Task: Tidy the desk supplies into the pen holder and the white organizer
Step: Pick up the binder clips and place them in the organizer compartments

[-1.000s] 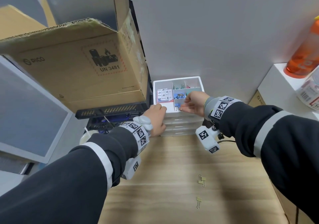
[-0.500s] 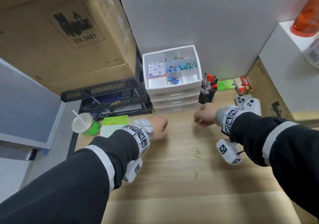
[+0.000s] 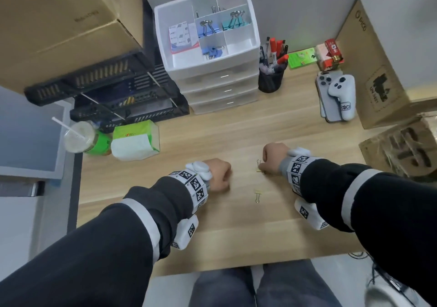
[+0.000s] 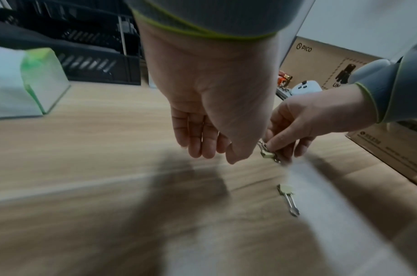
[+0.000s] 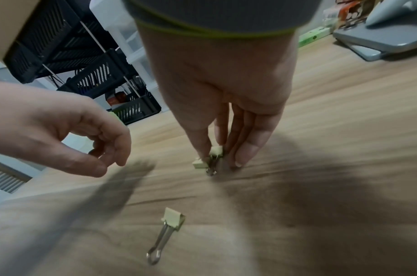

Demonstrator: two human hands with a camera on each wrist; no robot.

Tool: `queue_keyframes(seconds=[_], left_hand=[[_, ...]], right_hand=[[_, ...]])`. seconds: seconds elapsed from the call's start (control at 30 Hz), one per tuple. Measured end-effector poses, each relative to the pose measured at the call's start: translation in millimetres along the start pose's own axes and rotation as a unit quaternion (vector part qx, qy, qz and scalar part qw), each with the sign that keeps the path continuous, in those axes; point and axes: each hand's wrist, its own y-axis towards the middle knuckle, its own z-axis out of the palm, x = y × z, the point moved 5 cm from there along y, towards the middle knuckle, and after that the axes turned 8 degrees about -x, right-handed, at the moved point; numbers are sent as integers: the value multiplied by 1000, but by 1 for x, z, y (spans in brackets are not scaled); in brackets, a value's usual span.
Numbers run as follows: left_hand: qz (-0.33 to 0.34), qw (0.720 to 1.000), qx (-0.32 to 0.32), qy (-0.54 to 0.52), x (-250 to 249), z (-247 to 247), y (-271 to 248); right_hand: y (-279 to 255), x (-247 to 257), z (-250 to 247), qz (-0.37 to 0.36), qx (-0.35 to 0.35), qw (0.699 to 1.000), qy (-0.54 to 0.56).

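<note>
Two small yellow binder clips (image 5: 204,162) lie together on the wooden desk, and my right hand (image 5: 214,158) pinches them between thumb and fingertips. The head view shows the same pair of clips (image 3: 259,168) under that right hand (image 3: 261,167). A third yellow clip (image 3: 257,194) lies loose just nearer to me. My left hand (image 3: 218,176) hovers to the left of the clips, fingers loosely curled and holding nothing. The white organizer (image 3: 165,53) stands at the back with blue and teal clips in its top compartments. Beside it is the black pen holder (image 3: 269,82), full of pens.
Black stacked trays (image 3: 106,94) and a cardboard box sit at the back left. A green tissue pack (image 3: 134,141) and a lidded cup (image 3: 78,138) are on the left. A phone with a white controller (image 3: 338,94) and more boxes are on the right.
Both hands have drawn back from the organizer to the near part of the desk. My right hand has come down onto the pair of yellow clips and pinched them.
</note>
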Motion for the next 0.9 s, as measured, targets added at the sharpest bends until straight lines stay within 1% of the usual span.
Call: queue_keyframes(seconds=[0.1,0.17,0.23,0.3,0.4,0.47,0.67,0.73,0.8,0.87,0.9], left_hand=[[11,1000,-6,-21,-12,11,2],[21,999,-7,-25,-22,14,3],[29,999,-2,-19,-31,16,6],[28,1000,11,-2,-41,20,9],[11,999,36,12,-55,29,15],[-4,999,42,6,-61,34,18],[-49,998,31,6,-66,41,28],[-53,998,38,19,-69,38,30],[-55,997,41,25,-69,34,34],[-61,997,38,30,-67,30,36],[-67,997,32,31,-65,28,36]], right_hand=[[5,-12,11,14,3,1000,-9],[0,-17,8,17,-2,1000,-14],[-5,-21,3,19,-7,1000,-10],[-9,-23,0,5,-11,1000,-7],[-12,-30,1,-8,-16,1000,13],[-12,-33,3,-18,-36,999,35],[-10,-35,4,-41,-66,995,68],[-7,-38,4,-42,-62,995,69],[-6,-40,5,-44,-41,997,56],[-6,-41,6,-40,-23,998,39],[-6,-42,7,-39,-24,998,39]])
